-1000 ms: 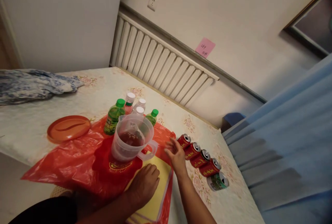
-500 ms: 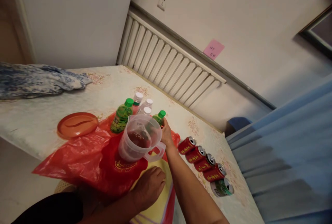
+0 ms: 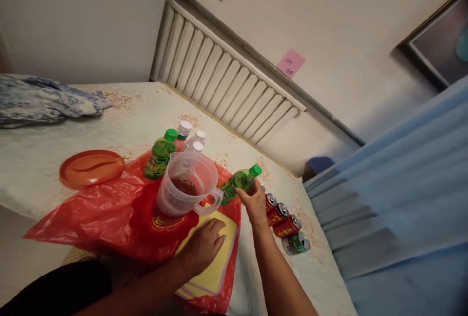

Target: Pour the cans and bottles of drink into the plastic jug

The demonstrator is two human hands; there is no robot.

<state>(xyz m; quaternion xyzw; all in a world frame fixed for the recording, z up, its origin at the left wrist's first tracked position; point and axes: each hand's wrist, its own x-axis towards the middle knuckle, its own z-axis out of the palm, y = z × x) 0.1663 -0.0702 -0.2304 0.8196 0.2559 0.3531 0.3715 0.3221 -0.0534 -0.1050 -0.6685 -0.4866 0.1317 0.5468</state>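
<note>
A translucent green plastic bottle with a green cap sits tilted in the right hand.
Thumb and fingers clasp its body below the cap, which juts out past the grip, while the base end points toward the handle of the translucent plastic jug of brown liquid; the left hand rests on flat yellow sheets, though whether its curled fingers grip anything is hard to tell.
</note>
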